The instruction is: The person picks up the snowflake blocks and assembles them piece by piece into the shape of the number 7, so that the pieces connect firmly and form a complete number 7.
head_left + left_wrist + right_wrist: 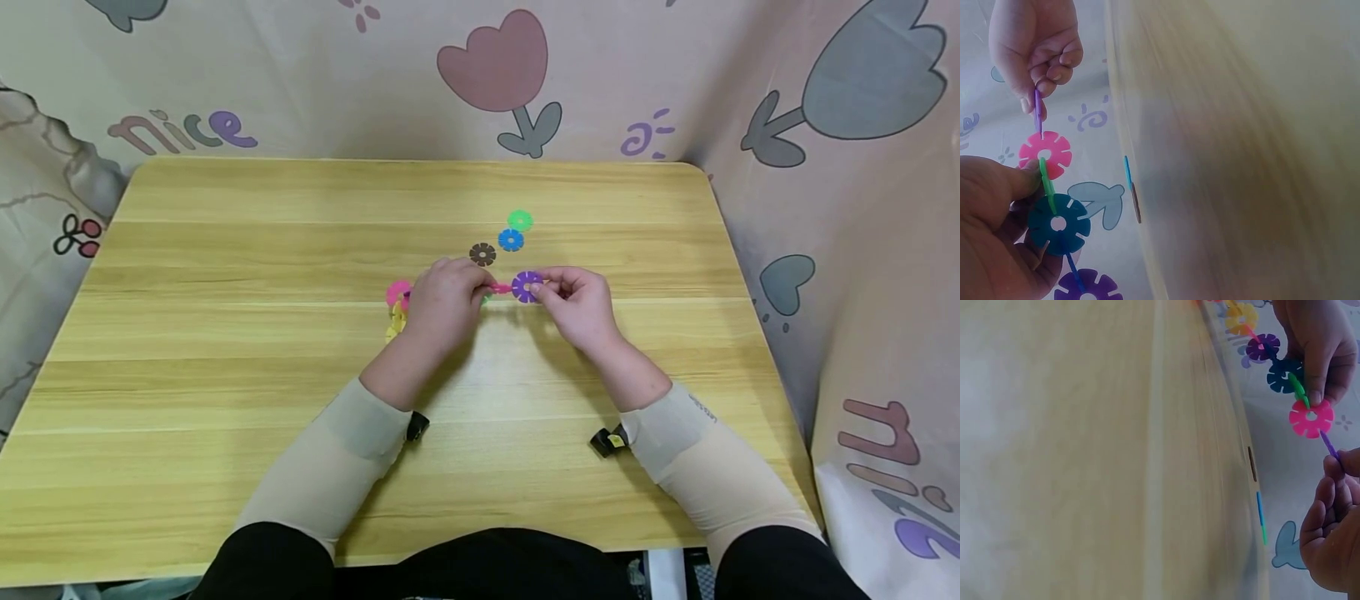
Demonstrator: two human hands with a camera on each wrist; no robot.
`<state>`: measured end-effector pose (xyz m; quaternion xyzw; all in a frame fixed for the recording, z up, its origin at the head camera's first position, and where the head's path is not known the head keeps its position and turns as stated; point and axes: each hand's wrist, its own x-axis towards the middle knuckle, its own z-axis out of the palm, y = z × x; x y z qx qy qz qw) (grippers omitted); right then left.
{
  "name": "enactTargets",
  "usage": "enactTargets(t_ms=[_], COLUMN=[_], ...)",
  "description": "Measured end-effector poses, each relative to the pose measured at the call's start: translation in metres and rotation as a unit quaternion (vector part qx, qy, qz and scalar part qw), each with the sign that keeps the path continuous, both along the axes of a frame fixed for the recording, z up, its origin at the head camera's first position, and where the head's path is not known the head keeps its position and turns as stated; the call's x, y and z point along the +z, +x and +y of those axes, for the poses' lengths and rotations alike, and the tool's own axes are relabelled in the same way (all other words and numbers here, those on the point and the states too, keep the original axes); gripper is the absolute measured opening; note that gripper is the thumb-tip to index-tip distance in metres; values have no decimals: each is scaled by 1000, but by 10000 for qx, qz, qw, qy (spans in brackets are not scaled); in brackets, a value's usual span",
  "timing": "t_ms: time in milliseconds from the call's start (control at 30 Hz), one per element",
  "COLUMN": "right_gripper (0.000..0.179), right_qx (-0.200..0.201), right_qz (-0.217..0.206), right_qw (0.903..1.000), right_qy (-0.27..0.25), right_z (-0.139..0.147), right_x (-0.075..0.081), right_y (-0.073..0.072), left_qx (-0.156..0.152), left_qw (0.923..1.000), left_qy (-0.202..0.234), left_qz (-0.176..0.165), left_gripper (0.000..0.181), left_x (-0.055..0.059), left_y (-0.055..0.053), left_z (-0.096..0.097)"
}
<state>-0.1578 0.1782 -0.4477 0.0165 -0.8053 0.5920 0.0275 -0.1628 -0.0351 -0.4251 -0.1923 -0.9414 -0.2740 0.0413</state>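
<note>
My left hand [444, 302] pinches a chain of slotted plastic discs where a pink disc [1057, 140] meets a green disc [1298, 387], seen nearly edge-on. Between the right thumb and fingertips is a purple slotted disc [521, 284]; its rim touches the pink disc's edge. How deep the two slots engage, I cannot tell. My right hand [583, 307] is otherwise loosely curled. Beyond the green disc the chain runs through a teal disc [1075, 222], another purple disc [1262, 347] and a yellow disc [1241, 317]. In the head view the left hand hides part of it.
Behind the hands, a brown disc [482, 254], a blue disc [511, 240] and a light green disc [520, 220] lie on the wooden table [225, 400]. Printed cloth [315, 75] hangs along the table's back and sides.
</note>
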Motion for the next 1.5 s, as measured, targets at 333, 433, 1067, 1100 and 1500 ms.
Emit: enactTargets(t_ms=[333,433,1067,1100,1500], right_gripper=[16,17,17,17,18], right_qx=[25,18,-40,-57,-208], right_qz=[-58,-179,-276,-313,-462], right_qw=[9993,9980,9937,9930,9906], right_qy=[-364,-610,-1086,-1140,-1274], right_z=[-2,-2,-7,-8,-15], right_x=[-1,-3,-2,-2,-6], right_y=[-1,-2,-2,-1,-2], left_qx=[-21,-5,-86,-108,-132], left_qw=[9999,9999,9996,9996,9998], left_qy=[98,131,195,177,-107], left_qz=[105,110,206,208,71], left_gripper=[11,11,11,11,13], left_x=[2,2,5,5,6], left_y=[1,1,1,1,-1], left_z=[2,2,1,1,2])
